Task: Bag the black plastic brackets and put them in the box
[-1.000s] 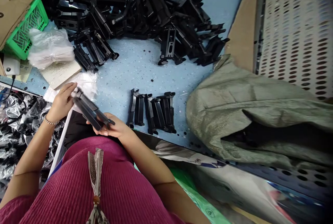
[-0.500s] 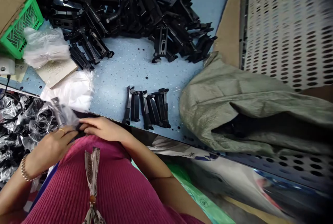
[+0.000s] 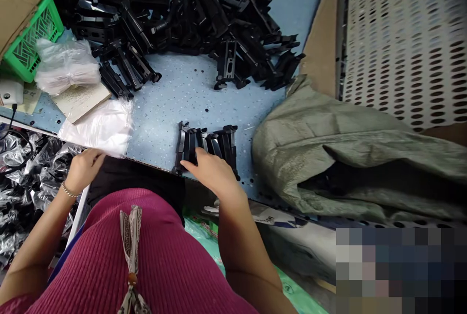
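Observation:
My left hand (image 3: pixel 84 170) is at the table edge, fingers curled together against the near edge of a stack of clear plastic bags (image 3: pixel 105 131). It looks to be pinching a bag there. Over a row of several black plastic brackets (image 3: pixel 180 146) reaches my right hand (image 3: pixel 213 170), with thumb and forefinger spread. It covers the lower ends of the middle brackets; whether it touches them is unclear.
A large heap of black brackets (image 3: pixel 182 17) lies at the back. Bagged parts (image 3: pixel 40 173) fill the space at lower left. A green basket (image 3: pixel 36 36), a bundle of bags (image 3: pixel 67 68) and an olive sack (image 3: pixel 292 138) flank the work surface.
The bagged bracket has left my left hand, which has moved up to the bag stack. My right hand has swung rightward from beside it to the bracket row.

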A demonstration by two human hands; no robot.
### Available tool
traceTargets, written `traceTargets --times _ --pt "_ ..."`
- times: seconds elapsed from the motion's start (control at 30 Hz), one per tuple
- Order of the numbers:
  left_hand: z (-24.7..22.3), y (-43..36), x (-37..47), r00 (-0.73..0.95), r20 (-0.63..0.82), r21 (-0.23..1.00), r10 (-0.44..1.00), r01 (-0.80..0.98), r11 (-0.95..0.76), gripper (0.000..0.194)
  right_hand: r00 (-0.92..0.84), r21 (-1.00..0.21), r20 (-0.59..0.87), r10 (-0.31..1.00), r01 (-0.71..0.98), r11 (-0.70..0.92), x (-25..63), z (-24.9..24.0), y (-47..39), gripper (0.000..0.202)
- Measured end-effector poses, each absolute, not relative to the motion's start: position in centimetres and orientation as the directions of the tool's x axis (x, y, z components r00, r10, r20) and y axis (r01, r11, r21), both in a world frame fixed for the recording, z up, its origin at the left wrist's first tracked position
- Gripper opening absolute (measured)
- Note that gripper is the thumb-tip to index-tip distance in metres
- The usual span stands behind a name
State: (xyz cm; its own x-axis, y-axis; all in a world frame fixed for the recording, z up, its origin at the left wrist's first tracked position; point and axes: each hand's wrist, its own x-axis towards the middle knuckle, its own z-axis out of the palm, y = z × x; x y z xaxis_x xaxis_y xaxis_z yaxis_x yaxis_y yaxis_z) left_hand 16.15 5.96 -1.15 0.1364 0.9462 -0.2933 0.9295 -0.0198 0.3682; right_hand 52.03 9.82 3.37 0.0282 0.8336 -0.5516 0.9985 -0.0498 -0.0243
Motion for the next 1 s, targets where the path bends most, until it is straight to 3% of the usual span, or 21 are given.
traceTargets --times 0.07,0.1,0.2,0.27,0.3,0.37,0.43,0.53,0.6,0.7,0.77,0.87,0.93,1.0 --pt "-0.4 8.4 19.1 0.172 0.012 0.478 0.985 0.864 -0.157 0.030 0.019 -0.103 -0.517 0.856 0.991 -0.084 52.3 2.5 9.8 0.031" --pt "-0.3 9.6 20.3 0.170 0.077 0.483 0.982 0.856 -0.186 0.027 0.005 -0.182 -0.497 0.868 0.977 -0.110 52.6 2.1 9.9 0.028" --pt "-0.9 12.3 21.6 0.098 0.088 0.574 0.991 0.808 -0.131 0.017 -0.103 -0.609 -0.442 0.891 0.764 -0.213 52.6 1.2 10.1 0.028" --pt "-1.2 13.3 20.9 0.015 0.024 0.735 1.000 0.678 -0.028 0.017 -0.210 -0.852 -0.420 0.883 0.425 -0.304 51.6 1.0 10.3 0.035" --pt "-1.2 13.6 20.3 -0.014 -0.027 0.807 1.000 0.590 0.030 0.019 -0.268 -0.903 -0.412 0.871 0.246 -0.352 50.7 1.1 10.4 0.039" --pt "-0.8 13.9 19.2 -0.038 -0.138 0.890 0.990 0.433 0.141 0.024 -0.384 -0.896 -0.399 0.833 -0.032 -0.444 48.3 1.2 10.9 0.045" --pt "-0.3 13.6 18.6 -0.028 -0.218 0.913 0.975 0.347 0.214 0.026 -0.489 -0.830 -0.372 0.789 -0.206 -0.519 45.4 1.1 11.7 0.046" --pt "0.6 12.7 18.5 -0.042 -0.162 0.921 0.986 0.354 0.166 0.021 -0.584 -0.710 -0.348 0.734 -0.347 -0.613 41.4 0.0 13.4 0.041" --pt "1.2 12.0 18.5 -0.003 -0.009 0.862 1.000 0.507 0.010 0.012 -0.575 -0.658 -0.388 0.720 -0.374 -0.653 39.7 -1.1 14.2 0.036" --pt "1.9 11.6 18.0 0.173 0.102 0.594 0.980 0.780 -0.199 0.030 -0.484 -0.659 -0.430 0.762 -0.408 -0.632 39.3 -2.1 14.0 0.034" --pt "2.1 12.0 17.5 0.226 0.101 0.504 0.969 0.828 -0.246 0.040 -0.467 -0.673 -0.412 0.783 -0.424 -0.607 40.2 -2.1 12.9 0.037" --pt "1.7 13.0 17.0 0.221 0.120 0.597 0.968 0.763 -0.248 0.050 -0.666 -0.597 -0.385 0.639 -0.348 -0.723 41.8 -1.9 10.8 0.039" --pt "1.5 13.1 17.0 0.218 0.130 0.675 0.967 0.696 -0.247 0.056 -0.801 -0.484 -0.367 0.472 -0.269 -0.832 42.1 -2.1 9.7 0.038" --pt "1.5 12.6 17.1 0.226 0.155 0.720 0.962 0.641 -0.267 0.062 -0.835 -0.348 -0.381 0.396 -0.267 -0.898 41.7 -2.8 9.2 0.032"
